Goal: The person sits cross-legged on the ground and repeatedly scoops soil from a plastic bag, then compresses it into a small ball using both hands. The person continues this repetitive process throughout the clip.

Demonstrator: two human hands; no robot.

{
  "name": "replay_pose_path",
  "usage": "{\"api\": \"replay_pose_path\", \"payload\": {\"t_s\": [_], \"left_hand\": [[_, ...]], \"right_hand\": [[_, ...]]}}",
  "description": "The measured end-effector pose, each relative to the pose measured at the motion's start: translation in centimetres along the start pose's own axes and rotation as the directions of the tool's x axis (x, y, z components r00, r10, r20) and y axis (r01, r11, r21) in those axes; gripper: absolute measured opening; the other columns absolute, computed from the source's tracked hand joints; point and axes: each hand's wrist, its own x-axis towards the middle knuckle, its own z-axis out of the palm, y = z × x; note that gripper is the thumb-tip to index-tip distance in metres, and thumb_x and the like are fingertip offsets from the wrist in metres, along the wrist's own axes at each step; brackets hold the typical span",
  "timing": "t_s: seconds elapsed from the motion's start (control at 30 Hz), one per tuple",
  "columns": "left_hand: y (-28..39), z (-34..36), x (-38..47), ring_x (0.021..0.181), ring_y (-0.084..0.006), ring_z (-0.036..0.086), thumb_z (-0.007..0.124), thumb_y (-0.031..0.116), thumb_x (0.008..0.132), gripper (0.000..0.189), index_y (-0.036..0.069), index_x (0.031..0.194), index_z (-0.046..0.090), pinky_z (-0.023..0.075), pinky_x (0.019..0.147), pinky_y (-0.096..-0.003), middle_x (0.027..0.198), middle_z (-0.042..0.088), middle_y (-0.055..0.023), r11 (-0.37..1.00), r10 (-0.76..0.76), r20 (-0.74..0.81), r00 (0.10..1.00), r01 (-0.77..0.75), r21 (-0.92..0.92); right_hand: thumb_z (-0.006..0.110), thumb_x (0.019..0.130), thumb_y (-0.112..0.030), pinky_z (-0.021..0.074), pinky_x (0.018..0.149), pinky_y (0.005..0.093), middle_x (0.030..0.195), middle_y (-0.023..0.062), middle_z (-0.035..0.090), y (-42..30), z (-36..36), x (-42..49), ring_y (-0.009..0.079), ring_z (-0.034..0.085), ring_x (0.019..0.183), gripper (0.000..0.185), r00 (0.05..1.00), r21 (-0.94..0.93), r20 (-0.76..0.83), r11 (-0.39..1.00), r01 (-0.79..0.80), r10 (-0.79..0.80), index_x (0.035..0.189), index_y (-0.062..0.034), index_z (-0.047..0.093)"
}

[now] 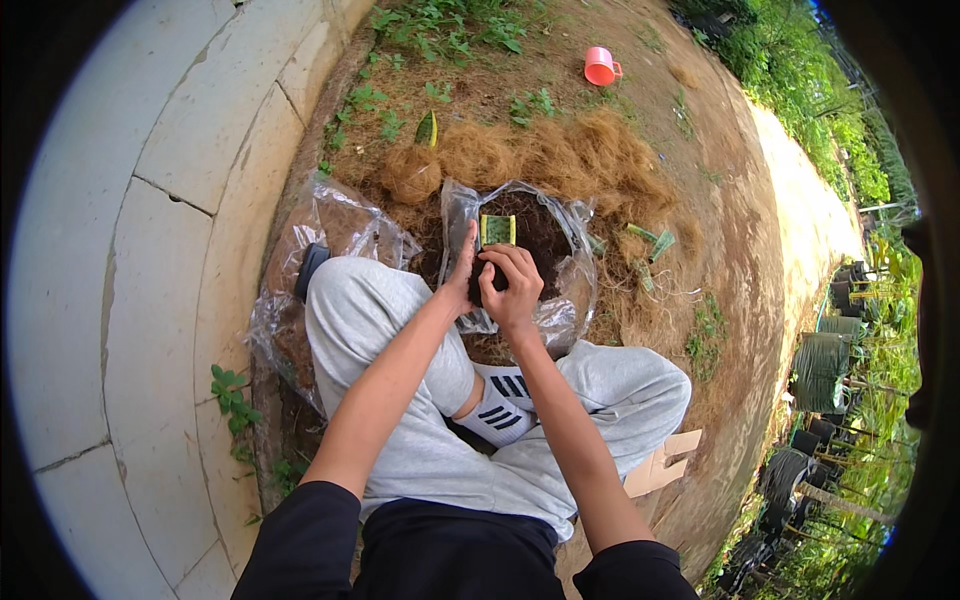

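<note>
A short green leaf cutting with yellow edges (498, 230) stands upright from a clump of dark soil (487, 276) in front of me. My left hand (463, 266) is cupped along the clump's left side, its fingers straight. My right hand (513, 285) has its bent fingertips against the clump, just below the cutting. Both hands are over an opened clear plastic bag (581, 259) holding dark, fibrous soil (536, 214). Beyond it sits a ball of brown coconut fibre (412, 174) with a yellow-edged leaf piece (427, 129) sticking up.
Loose coconut fibre (585, 154) lies behind the bag, and cut leaf pieces (661, 244) lie to its right. Another clear plastic bag (352, 225) rests beside my left knee. A pink mug (601, 67) lies farther back. Cardboard (664, 463) is near my right knee; concrete paving (157, 285) borders the left.
</note>
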Motion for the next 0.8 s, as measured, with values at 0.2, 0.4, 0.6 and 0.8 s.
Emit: {"api": "replay_pose_path", "payload": {"t_s": [0.2, 0.4, 0.6, 0.8], "left_hand": [[-0.2, -0.4, 0.7, 0.102, -0.0227, 0.069, 0.052, 0.085, 0.092, 0.078, 0.016, 0.123, 0.067, 0.0590, 0.088, -0.0463, 0.112, 0.068, -0.0062, 0.999, -0.045, 0.029, 0.999, 0.045, 0.011], [-0.1, -0.3, 0.7, 0.107, -0.0252, 0.071, 0.048, 0.085, 0.093, 0.082, 0.016, 0.131, 0.067, 0.0597, 0.093, -0.0462, 0.119, 0.071, -0.0078, 0.986, 0.011, 0.177, 0.984, 0.019, -0.168], [0.8, 0.1, 0.1, 0.126, -0.0288, 0.067, 0.039, 0.091, 0.091, 0.102, 0.008, 0.144, 0.062, 0.0506, 0.112, -0.0471, 0.143, 0.066, -0.0107, 0.980, -0.004, 0.230, 0.973, 0.049, -0.191], [0.7, 0.4, 0.0, 0.133, -0.0277, 0.063, 0.040, 0.090, 0.091, 0.104, 0.004, 0.145, 0.061, 0.0464, 0.117, -0.0458, 0.146, 0.064, -0.0126, 0.984, -0.030, 0.149, 0.988, 0.055, -0.169]], "right_hand": [[0.069, 0.079, -0.004, 0.0573, 0.091, 0.0415, 0.101, 0.0087, 0.076, 0.1, -0.3, -0.5, 0.0309, 0.072, 0.099, 0.014, 0.999, 0.011, -0.009, 0.999, -0.031, 0.032, 0.092, -0.0050, 0.077], [0.066, 0.094, -0.022, 0.0504, 0.105, 0.0460, 0.131, 0.0157, 0.068, 1.0, -2.2, 0.9, 0.0364, 0.063, 0.122, 0.030, 0.992, 0.079, 0.124, 0.997, 0.015, -0.025, 0.118, -0.0038, 0.072], [0.047, 0.111, -0.030, 0.0419, 0.116, 0.0452, 0.150, 0.0202, 0.057, 0.7, -2.5, -0.2, 0.0354, 0.055, 0.139, 0.046, 0.962, 0.254, 0.075, 0.928, -0.272, 0.262, 0.143, 0.0007, 0.058], [0.043, 0.113, -0.035, 0.0311, 0.124, 0.0444, 0.154, 0.0205, 0.055, 0.1, -2.3, -2.2, 0.0349, 0.045, 0.150, 0.052, 0.949, 0.289, 0.122, 0.904, -0.316, 0.292, 0.149, 0.0011, 0.053]]}}
